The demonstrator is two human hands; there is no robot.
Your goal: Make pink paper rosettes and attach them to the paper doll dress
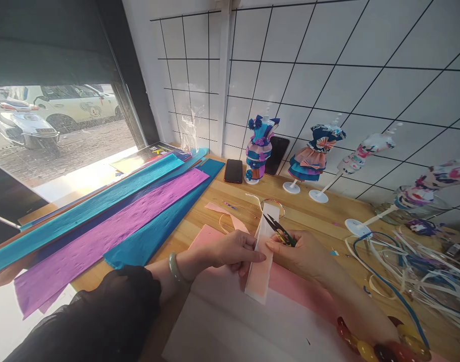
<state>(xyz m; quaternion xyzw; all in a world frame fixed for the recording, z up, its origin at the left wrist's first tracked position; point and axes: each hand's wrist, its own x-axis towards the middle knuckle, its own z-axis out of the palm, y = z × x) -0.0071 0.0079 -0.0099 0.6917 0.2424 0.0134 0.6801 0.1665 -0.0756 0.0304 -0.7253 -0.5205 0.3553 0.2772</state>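
Note:
Between the fingers of my left hand (235, 250) is a folded pale pink strip (259, 279), which looks like crepe paper or cloth. It stands lengthwise away from me, its whitish far end past my fingers. My right hand (305, 254) is closed around small dark scissors (281, 231). Their blades point up and left across the strip, slightly parted, and my right thumb presses the strip's right edge. Below both hands lies a large sheet (218, 317), whitish in front with pink showing behind. A narrow pink scrap (228, 215) curls on the table just beyond my left hand.
Long blue, purple and teal strips (112, 244) lie at left by the window. Along the grid wall stand small dress forms (259, 151) in colourful outfits, with a phone (233, 171) beside them. Tangled cords and ribbons (407, 271) cover the right side of the wooden table (200, 211).

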